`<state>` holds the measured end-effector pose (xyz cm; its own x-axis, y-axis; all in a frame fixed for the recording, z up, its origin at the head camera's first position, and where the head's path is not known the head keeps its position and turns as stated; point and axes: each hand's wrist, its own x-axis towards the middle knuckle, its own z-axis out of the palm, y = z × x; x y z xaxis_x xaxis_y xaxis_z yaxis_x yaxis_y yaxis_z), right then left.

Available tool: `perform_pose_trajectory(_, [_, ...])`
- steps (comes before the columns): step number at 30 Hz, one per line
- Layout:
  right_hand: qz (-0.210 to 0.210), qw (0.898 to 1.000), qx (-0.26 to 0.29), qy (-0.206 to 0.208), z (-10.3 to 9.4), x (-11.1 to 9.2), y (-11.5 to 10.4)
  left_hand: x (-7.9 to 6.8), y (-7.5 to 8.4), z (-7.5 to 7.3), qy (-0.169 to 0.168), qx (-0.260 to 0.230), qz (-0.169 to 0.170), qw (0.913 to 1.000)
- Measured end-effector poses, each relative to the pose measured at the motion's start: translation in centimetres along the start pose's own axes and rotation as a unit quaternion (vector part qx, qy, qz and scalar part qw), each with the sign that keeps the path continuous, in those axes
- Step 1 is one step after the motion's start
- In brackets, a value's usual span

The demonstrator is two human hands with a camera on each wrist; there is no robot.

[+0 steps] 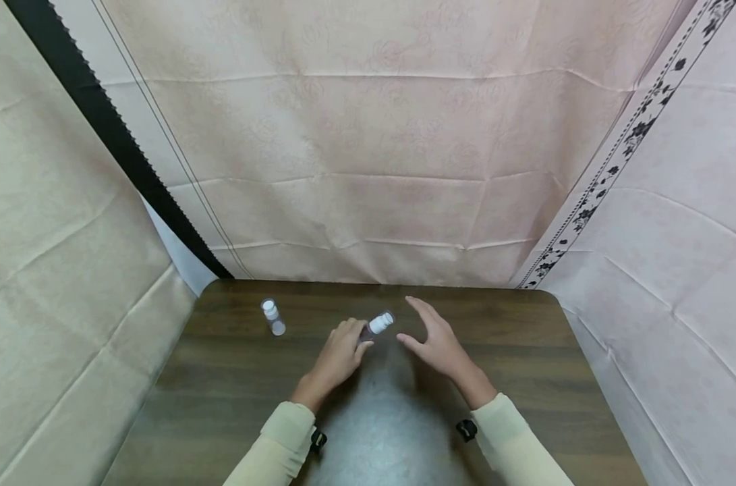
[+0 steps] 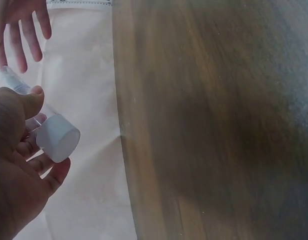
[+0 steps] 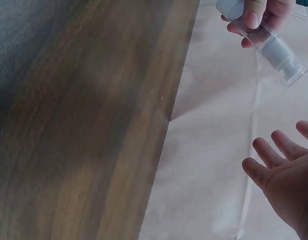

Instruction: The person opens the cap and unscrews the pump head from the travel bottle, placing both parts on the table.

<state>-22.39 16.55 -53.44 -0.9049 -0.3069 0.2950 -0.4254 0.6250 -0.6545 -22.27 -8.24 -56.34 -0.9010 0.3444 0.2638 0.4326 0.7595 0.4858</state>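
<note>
My left hand (image 1: pixel 345 345) grips a small clear bottle (image 1: pixel 378 325) with a white end, tilted toward the right and held a little above the dark wooden table (image 1: pixel 234 385). In the left wrist view the thumb and fingers of the left hand (image 2: pixel 21 160) curl round the bottle (image 2: pixel 56 137). My right hand (image 1: pixel 433 334) hovers just right of it, fingers straight and spread, holding nothing. The right wrist view has the open right hand (image 3: pixel 286 180) below the bottle (image 3: pixel 276 50). A second small bottle (image 1: pixel 273 317) with a white cap stands upright on the table to the left.
Pale pink cloth (image 1: pixel 374 169) hangs behind the table and on both sides, close to its edges. The table's far edge (image 1: pixel 368 283) lies just beyond the hands. Cream sleeves (image 1: pixel 282 439) cover both forearms.
</note>
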Motion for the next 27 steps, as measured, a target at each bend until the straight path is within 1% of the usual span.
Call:
perform_pose_trajectory(7, [-0.022,1.0,-0.01,-0.003,-0.7,-0.2,0.1,0.0,1.2,0.0,-0.01,0.057,0.025,0.998])
perform_pose_trajectory(13, [-0.048,0.999,-0.02,-0.016,-0.9,-0.2,-0.2,0.4,2.1,0.1,-0.016,0.113,0.054,0.992])
perform_pose_trajectory(16, [-0.061,0.998,-0.019,-0.02,-0.9,-0.1,-0.4,0.5,2.6,0.0,-0.019,0.129,0.07,0.9891])
perform_pose_trajectory(22, [-0.069,0.997,-0.01,-0.023,-0.7,-0.1,-0.3,0.8,3.2,0.2,-0.025,0.155,0.093,0.9833])
perform_pose_trajectory(27, [-0.073,0.997,0.002,-0.026,-0.5,-0.4,0.1,0.8,3.5,0.5,-0.03,0.177,0.105,0.9781])
